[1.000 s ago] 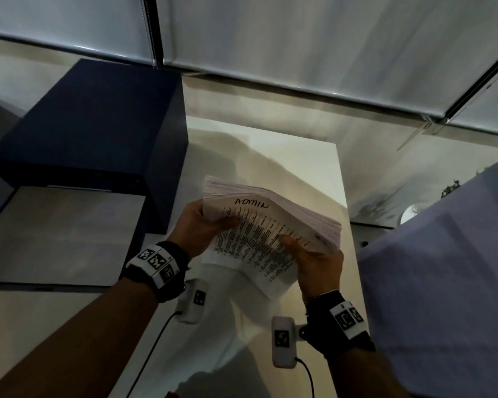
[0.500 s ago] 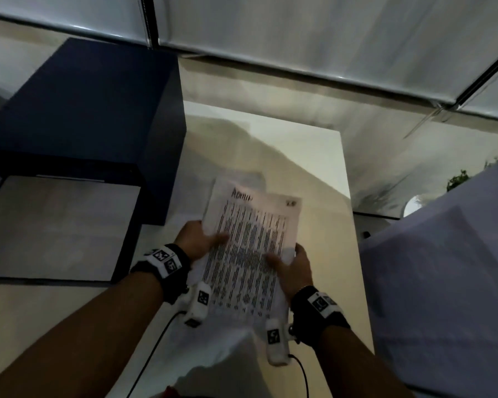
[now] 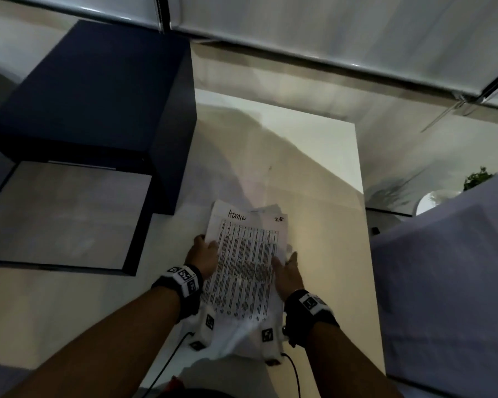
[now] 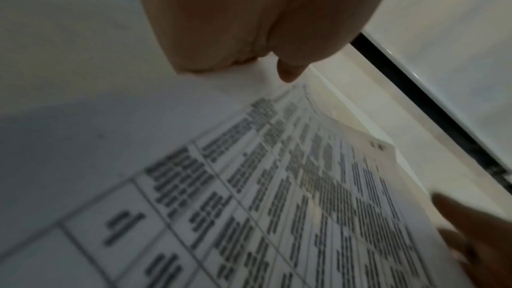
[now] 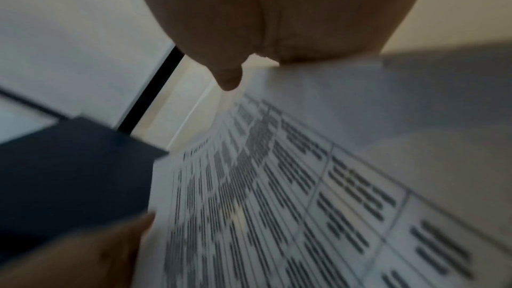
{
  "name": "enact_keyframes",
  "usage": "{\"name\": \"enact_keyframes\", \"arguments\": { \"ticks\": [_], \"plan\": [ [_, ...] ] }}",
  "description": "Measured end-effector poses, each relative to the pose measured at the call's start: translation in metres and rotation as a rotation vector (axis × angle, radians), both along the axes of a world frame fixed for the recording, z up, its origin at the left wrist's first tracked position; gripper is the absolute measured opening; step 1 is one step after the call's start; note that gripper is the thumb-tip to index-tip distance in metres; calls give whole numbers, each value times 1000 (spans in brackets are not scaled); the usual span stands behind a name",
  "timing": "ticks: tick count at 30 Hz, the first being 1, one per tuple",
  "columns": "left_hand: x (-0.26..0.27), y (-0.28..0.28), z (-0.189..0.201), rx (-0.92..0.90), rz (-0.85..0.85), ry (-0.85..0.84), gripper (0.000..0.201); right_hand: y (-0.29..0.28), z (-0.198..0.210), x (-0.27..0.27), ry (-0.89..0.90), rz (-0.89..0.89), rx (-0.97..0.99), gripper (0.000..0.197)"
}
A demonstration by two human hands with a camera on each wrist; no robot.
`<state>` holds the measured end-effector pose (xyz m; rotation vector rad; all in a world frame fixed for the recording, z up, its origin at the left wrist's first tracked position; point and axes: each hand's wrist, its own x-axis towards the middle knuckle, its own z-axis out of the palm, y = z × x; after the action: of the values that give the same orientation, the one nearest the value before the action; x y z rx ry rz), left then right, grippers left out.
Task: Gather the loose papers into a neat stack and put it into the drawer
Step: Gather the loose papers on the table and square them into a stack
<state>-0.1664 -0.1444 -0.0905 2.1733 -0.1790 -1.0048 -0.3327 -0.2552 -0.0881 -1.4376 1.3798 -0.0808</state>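
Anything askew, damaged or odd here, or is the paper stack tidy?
The paper stack is not squared: lower sheets poke out past the top sheet's far right corner and along the right edge, by the right hand. The left hand is at the opposite edge. Nothing looks torn.

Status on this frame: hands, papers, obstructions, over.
Left hand holds paper stack at left edge; right hand flat against its right edge. Stack over table, not yet in drawer. Drawer open, nothing blocking.
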Motion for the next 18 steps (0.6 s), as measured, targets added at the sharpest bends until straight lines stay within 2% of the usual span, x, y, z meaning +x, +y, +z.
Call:
{"name": "enact_keyframes", "arguments": {
  "ticks": [5, 9, 13, 18],
  "plan": [
    [-1, 15, -4, 18, -9, 58, 47, 6, -10, -6, 33, 11, -63, 50],
    [2, 35, -5, 37, -49, 41, 48, 3, -11, -16, 79, -112, -40, 49],
    [-14, 44, -3, 63, -75, 40, 45, 21, -5, -14, 160, 34, -109, 44],
    [-13, 44, 6, -155, -32, -51, 37, 30, 35, -8, 65, -17, -157, 44]
  ]
}}
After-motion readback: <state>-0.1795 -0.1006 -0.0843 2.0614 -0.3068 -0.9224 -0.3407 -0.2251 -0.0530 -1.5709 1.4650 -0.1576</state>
